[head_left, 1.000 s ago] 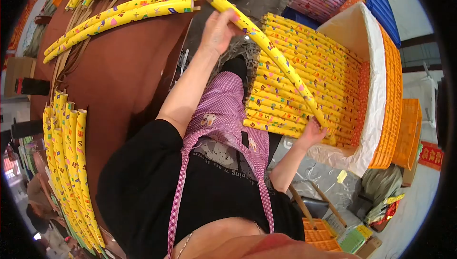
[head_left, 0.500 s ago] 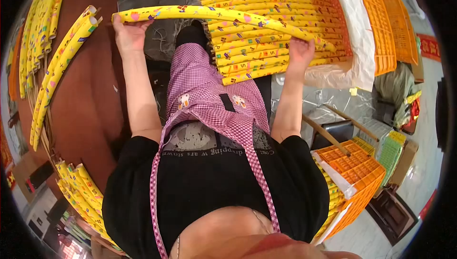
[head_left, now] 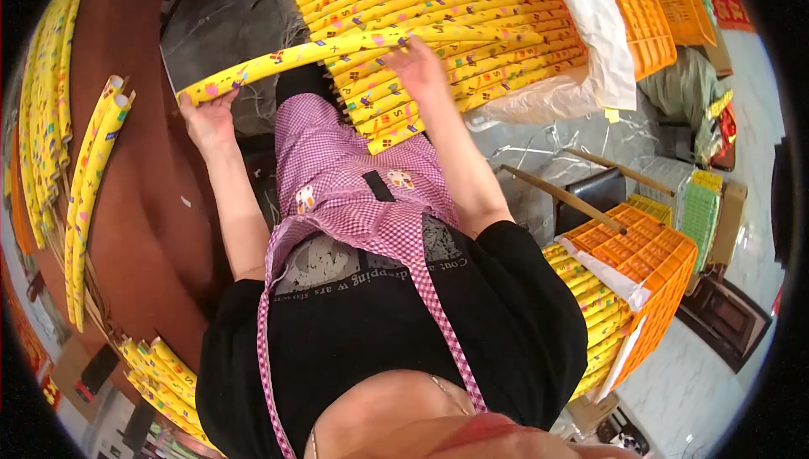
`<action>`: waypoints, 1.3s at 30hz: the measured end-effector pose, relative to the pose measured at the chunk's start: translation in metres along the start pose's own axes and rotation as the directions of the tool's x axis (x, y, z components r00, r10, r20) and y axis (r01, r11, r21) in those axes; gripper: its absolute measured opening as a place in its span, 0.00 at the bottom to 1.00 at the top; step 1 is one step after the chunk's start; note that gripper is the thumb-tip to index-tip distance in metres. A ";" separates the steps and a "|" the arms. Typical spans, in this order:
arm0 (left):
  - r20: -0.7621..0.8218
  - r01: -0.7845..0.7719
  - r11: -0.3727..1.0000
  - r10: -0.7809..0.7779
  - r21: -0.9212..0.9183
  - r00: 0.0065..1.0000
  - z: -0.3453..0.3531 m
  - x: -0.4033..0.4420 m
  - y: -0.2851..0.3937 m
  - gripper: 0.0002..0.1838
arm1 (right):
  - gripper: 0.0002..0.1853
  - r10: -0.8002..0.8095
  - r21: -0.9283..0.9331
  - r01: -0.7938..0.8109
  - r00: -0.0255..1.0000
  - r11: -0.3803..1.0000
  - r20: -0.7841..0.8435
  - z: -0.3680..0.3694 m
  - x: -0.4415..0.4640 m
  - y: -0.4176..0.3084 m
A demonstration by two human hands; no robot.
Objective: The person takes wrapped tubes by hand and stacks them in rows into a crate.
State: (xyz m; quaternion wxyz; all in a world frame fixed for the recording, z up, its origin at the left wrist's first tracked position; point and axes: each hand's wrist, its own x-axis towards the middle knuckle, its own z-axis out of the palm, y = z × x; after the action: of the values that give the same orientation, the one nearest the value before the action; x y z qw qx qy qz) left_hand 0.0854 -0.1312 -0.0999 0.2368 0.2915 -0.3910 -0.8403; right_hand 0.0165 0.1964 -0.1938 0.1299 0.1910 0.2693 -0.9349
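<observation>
A long yellow printed tube (head_left: pixel 295 56) slants up to the right in front of me. Its left end is in my left hand (head_left: pixel 211 122), fingers closed around it. My right hand (head_left: pixel 421 75) is on the tube near its middle, the fingers curled against it. The tube's right part lies over a stack of matching yellow tubes (head_left: pixel 447 4) in an orange crate (head_left: pixel 636 4) lined with a white sheet (head_left: pixel 594 29). The stacked tubes lie side by side, pointing into the crate.
On my left, two yellow tubes (head_left: pixel 91 172) and a larger bundle (head_left: pixel 50 96) rest along a brown surface (head_left: pixel 143 231). More tubes (head_left: pixel 160 375) are at lower left. A second filled orange crate (head_left: pixel 649 282) stands at my right, near a wooden-legged black stool (head_left: pixel 590 198).
My right hand has moved left along the tube, from near its right end to about its middle. My left hand and the tube's left end have come lower. The whole view has shifted.
</observation>
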 end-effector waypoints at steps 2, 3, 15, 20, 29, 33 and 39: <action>-0.006 0.002 1.000 -0.002 0.004 1.000 -0.013 0.007 0.000 0.23 | 0.12 -0.020 -0.024 0.018 0.997 1.000 -0.078 0.016 -0.002 0.007; -0.042 -0.006 1.000 0.007 0.025 0.999 -0.014 0.007 0.000 0.22 | 0.10 -0.031 -0.050 0.024 0.988 0.998 -0.151 0.020 -0.002 0.008; -0.043 -0.112 0.993 0.110 -0.040 0.993 -0.054 0.027 -0.003 0.19 | 0.15 -0.279 0.071 0.302 0.932 0.951 -0.230 -0.012 0.011 -0.044; 0.058 0.005 1.000 -0.004 -0.016 0.998 -0.061 0.024 -0.005 0.16 | 0.18 -0.331 -0.010 0.343 0.900 0.939 -0.284 -0.018 0.001 -0.078; 0.171 0.262 0.930 -0.311 0.259 0.935 -0.070 0.019 -0.001 0.16 | 0.21 -0.446 0.007 0.453 0.879 0.891 -0.168 -0.029 0.007 -0.132; 0.353 0.317 0.923 -0.378 0.220 0.856 -0.076 0.018 -0.002 0.15 | 0.21 -0.487 -0.014 0.490 0.863 0.872 -0.134 -0.011 0.004 -0.141; 0.428 0.288 0.934 -0.354 0.213 0.832 -0.063 0.010 -0.014 0.14 | 0.19 -0.393 -0.057 0.390 0.918 0.919 -0.058 -0.001 0.033 -0.097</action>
State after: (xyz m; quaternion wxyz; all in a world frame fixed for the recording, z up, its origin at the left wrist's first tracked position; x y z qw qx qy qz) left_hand 0.1185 -0.1616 -0.1471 -0.0280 0.1620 -0.4391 -0.8833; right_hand -0.0461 0.2719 -0.1642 -0.0646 0.1621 0.3270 -0.9288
